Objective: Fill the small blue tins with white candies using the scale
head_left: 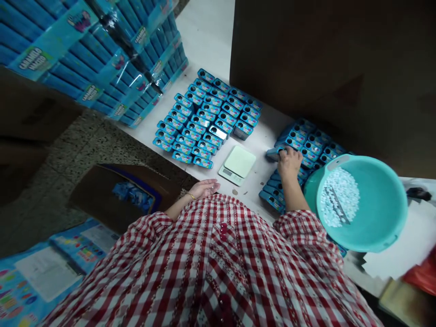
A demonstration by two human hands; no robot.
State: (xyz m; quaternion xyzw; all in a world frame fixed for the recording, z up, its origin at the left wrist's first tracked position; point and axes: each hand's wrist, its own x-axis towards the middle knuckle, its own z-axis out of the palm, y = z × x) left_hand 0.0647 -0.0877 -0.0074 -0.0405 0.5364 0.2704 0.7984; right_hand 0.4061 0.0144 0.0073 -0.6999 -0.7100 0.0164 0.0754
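My right hand (289,162) grips a small blue box (273,153) at the left edge of the right-hand group of blue boxes (311,147). My left hand (206,187) rests at the table's front edge against my checked shirt, fingers stretched out, holding nothing. Between the hands lies a pale kitchen scale (240,161) with a bare plate. Left of it, many upright blue boxes (207,106) stand in rows, each with a dark round hole on top. A turquoise basin (378,204) with small white pieces (340,193) sits to the right.
Wrapped stacks of blue packs (91,59) rise at the left back. A large dark panel (327,59) stands behind the table (204,27). An open carton (91,195) with blue items is below left. A red bag (422,274) lies far right.
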